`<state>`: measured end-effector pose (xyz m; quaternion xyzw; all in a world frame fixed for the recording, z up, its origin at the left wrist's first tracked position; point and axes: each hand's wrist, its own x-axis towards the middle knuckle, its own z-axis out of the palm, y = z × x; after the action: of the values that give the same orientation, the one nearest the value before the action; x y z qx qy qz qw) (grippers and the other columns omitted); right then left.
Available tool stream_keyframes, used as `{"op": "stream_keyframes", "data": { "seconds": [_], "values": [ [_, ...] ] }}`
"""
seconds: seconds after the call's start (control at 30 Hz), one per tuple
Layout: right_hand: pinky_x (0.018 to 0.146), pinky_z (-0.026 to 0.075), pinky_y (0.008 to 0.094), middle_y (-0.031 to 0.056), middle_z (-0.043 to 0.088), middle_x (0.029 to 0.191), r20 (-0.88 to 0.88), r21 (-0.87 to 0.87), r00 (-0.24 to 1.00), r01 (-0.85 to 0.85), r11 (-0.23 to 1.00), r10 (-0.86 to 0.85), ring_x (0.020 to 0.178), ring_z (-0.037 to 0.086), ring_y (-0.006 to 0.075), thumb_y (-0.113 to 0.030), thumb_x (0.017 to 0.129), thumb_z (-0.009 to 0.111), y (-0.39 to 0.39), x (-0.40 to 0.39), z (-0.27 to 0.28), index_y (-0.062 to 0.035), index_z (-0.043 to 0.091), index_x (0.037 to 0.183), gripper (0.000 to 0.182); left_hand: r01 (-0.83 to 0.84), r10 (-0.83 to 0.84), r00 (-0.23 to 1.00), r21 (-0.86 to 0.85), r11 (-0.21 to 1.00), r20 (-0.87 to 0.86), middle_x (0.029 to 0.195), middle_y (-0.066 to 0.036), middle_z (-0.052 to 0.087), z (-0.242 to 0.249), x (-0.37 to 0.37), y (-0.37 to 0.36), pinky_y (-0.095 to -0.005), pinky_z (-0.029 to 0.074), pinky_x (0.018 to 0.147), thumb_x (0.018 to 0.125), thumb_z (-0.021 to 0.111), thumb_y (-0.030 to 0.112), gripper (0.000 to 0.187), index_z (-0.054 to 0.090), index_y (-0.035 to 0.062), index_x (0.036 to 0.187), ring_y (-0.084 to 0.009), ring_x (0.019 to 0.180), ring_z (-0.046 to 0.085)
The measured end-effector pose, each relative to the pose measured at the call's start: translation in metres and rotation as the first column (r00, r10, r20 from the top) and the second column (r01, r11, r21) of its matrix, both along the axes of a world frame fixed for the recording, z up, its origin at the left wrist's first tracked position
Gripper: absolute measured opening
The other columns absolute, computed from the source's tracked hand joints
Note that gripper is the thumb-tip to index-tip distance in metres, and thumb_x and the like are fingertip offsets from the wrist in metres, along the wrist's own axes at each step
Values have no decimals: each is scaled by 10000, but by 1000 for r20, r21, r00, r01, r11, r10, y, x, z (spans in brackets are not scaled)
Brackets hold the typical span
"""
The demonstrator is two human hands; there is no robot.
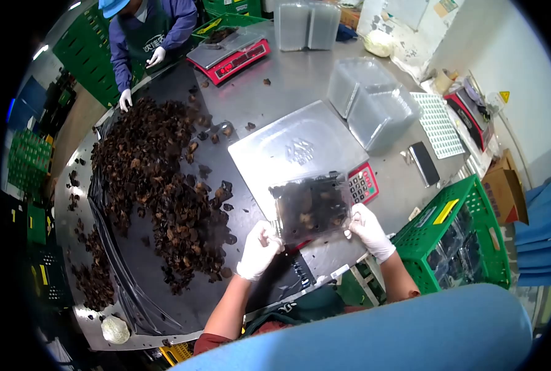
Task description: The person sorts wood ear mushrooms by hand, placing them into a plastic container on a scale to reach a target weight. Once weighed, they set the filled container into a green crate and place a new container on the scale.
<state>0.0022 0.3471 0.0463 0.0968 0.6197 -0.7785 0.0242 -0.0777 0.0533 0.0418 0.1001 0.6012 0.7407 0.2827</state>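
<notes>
A clear plastic box (311,209) filled with dark, crinkled pieces that look like wood ear mushrooms is held up between my two white-gloved hands. My left hand (260,248) grips its left front corner, and my right hand (369,231) pinches the right side. Behind and partly under the box lies the metal pan of a scale (288,145), with its red keypad (363,183) showing at the right. To the left of my hands spreads a large loose heap of the same brown-black mushrooms (164,167) on black sheeting.
Stacked clear plastic boxes (374,105) stand behind the scale. A green crate (454,235) with packed boxes sits at my right, near a phone (423,164) and a label sheet (438,125). Across the table, a gloved co-worker (148,43) reaches to the heap beside another red scale (232,55).
</notes>
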Motion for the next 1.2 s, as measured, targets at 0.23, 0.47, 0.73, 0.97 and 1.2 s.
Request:
{"op": "stream_keyframes", "data": {
  "seconds": [0.23,0.47,0.73,0.97,1.2],
  "values": [
    [753,511,335,155,642,912,-497,603,867,323,730,27,826,629,305,99,765,562,-7,45,13,15,607,875,146,104,-260,877,-370,923,-403,1312,-201,545,44,23,4,-369,450,994,853,649,51,625,378,28,1415,-348,1175,554],
    [796,519,339,171,650,1005,-258,688,961,255,679,-100,931,632,278,116,726,558,-13,93,52,-3,629,1035,338,-69,-260,498,-337,939,-827,1187,-199,609,27,32,19,-362,521,889,777,609,-39,458,584,34,1229,-298,1057,630],
    [1025,421,369,164,512,1307,44,195,941,321,927,-335,1190,505,212,-301,822,736,-4,180,93,26,423,1358,702,756,-760,640,-85,649,-112,1119,-82,605,-2,64,41,-314,532,852,759,784,11,600,494,19,1284,-166,997,602],
    [764,501,265,38,603,1128,-249,340,382,895,289,-890,928,585,115,-250,927,604,107,302,86,-49,524,1273,409,655,-655,755,-56,754,14,1102,-51,566,26,76,72,-226,477,841,892,588,-62,594,358,22,1433,-102,949,537],
    [633,559,387,94,607,1114,321,334,1,936,115,-947,897,630,244,-465,881,618,227,434,-12,-43,464,1310,621,478,-468,877,-319,818,113,1053,-31,583,-4,45,45,-214,475,825,906,591,-33,436,466,-11,1323,-82,912,553]
  ]
}}
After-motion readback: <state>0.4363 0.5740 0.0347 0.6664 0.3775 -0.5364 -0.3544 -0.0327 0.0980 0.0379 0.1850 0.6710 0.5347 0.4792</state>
